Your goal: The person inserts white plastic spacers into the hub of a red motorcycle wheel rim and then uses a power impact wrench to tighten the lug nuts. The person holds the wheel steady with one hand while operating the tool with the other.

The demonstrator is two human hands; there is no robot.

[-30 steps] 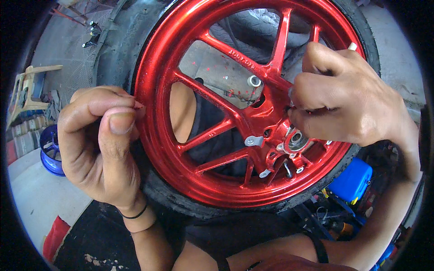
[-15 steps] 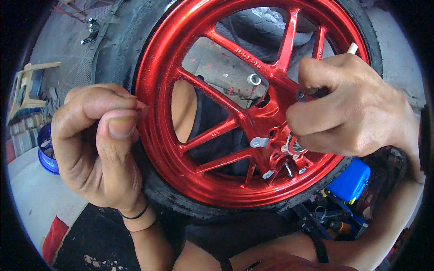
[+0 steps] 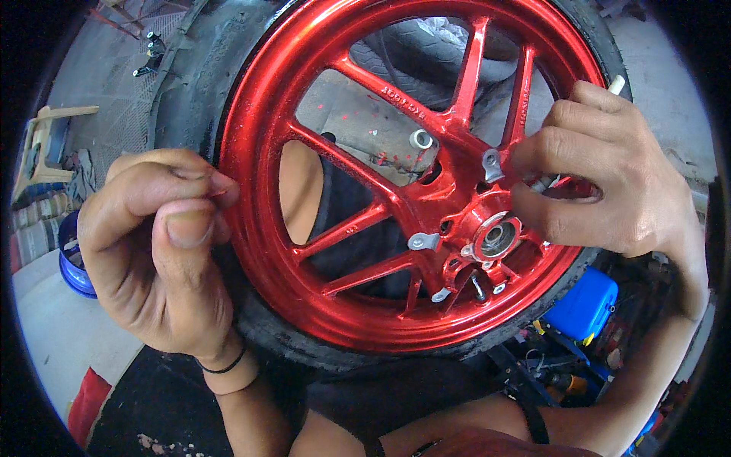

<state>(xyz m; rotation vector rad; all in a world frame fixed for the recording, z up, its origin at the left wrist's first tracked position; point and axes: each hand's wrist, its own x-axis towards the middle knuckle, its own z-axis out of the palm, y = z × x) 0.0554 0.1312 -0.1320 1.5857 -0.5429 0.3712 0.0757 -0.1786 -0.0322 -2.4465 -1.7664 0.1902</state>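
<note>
A glossy red motorcycle wheel rim (image 3: 257, 221), fitted with a black tyre (image 3: 278, 325), is set before the person's lap, its hub (image 3: 499, 238) exposed just beside the right hand (image 3: 613, 171). A pale stick (image 3: 617, 84) is gripped in that hand's curled fingers, while a tiny red scrap (image 3: 217, 193) is pinched by the left hand (image 3: 164, 244) at the rim's left edge.
</note>
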